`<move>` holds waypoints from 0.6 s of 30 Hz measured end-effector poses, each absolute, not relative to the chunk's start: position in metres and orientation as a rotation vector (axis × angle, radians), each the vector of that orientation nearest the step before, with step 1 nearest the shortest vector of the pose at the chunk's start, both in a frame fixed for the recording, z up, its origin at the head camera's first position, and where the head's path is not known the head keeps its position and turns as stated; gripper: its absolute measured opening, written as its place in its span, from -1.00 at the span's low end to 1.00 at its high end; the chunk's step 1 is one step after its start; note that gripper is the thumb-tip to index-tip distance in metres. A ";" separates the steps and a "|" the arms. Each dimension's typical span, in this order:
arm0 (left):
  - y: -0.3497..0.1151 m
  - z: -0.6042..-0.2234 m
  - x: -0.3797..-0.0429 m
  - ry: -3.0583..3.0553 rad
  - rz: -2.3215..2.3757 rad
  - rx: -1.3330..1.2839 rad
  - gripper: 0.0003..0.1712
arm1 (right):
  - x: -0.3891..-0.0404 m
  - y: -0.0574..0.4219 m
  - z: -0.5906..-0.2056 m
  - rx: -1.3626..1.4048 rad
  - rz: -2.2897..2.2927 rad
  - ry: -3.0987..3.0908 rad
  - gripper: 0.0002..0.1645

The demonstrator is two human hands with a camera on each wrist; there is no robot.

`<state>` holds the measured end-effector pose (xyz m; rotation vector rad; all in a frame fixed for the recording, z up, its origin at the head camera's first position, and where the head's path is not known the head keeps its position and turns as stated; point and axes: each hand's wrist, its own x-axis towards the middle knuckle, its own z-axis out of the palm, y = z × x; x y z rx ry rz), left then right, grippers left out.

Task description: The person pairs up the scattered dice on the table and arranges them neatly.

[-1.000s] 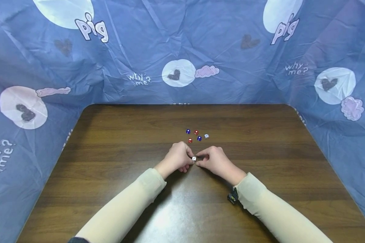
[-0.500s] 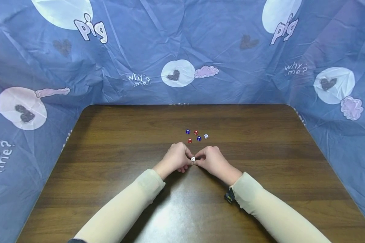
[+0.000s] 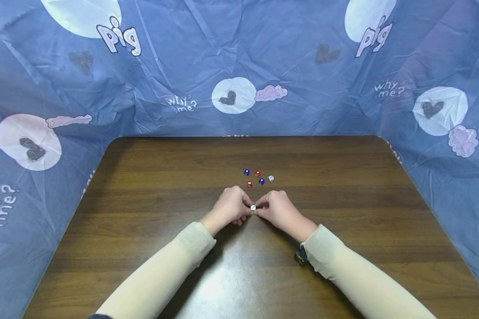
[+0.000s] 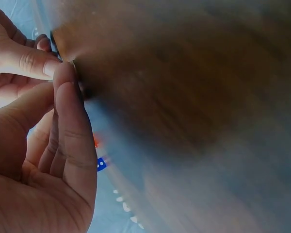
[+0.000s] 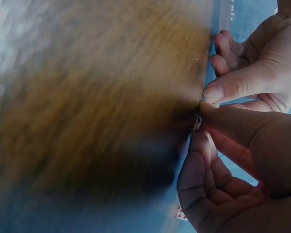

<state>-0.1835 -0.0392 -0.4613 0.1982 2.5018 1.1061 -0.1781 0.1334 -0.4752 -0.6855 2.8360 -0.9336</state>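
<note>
Die [image 3: 253, 208] pinched, right hand [image 3: 279, 208] now closer

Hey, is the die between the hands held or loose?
Held: the left hand and right hand have their fingertips against the die. Resting or lifted: cannot tell.

Table [image 3: 155, 168]: we see dark wood grain; its far corners are rounded; a bright glare [image 3: 213, 288] lies on its near part
Cloth [image 3: 303, 57]: creased and blue, we find it behind the table and along both sides
Lettering [image 3: 121, 37]: we read "pig" twice, high up; "why me?" shows at left, centre and right
Ovals [image 3: 245, 93]: we spot three pale ones with a dark heart [image 3: 229, 98] inside and a pinkish cloud [image 3: 271, 93] at the edge
</note>
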 end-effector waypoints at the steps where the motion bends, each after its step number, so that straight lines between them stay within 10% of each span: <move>1: -0.039 -0.461 -0.183 2.502 1.107 0.200 -0.91 | -0.178 0.133 -0.475 -0.685 -0.932 2.835 -0.87; 18: -0.041 -0.460 -0.181 2.539 1.098 0.244 -0.93 | -0.177 0.134 -0.475 -0.774 -0.976 2.838 -0.93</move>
